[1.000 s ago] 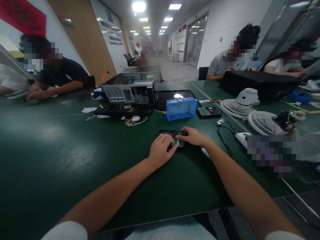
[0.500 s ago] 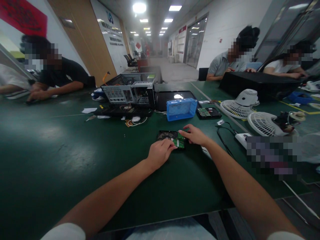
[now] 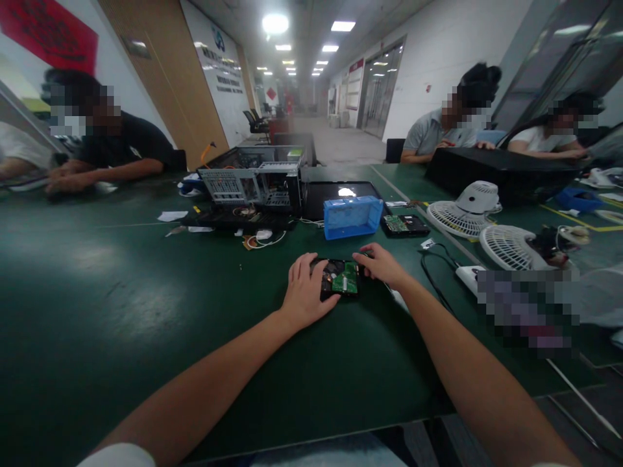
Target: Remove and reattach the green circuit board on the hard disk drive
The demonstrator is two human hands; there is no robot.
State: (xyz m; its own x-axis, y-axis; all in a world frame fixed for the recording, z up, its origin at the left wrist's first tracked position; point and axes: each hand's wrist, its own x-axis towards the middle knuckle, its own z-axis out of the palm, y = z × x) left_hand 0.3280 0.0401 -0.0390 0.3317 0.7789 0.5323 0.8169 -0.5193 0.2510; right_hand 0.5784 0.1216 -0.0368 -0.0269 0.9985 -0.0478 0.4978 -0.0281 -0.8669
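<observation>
Left hand (image 3: 306, 293) clasping the disk drive (image 3: 335, 279) from its nine o'clock, fingers and thumb spread; drive's at twelve, probably stiff, fairly dense: hold the edges, spare that fragile green board (image 3: 346, 285). Right hand (image 3: 381, 266), two o'clock: can't tell whether it's pinching.

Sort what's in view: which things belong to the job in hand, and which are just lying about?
Apparently in use:
drive, held by the left hand
right hand, at the drive's right end; whether it holds anything is unclear

Untouched, seemingly just lying about:
blue bin
second drive
PC case
fans
power strip
</observation>
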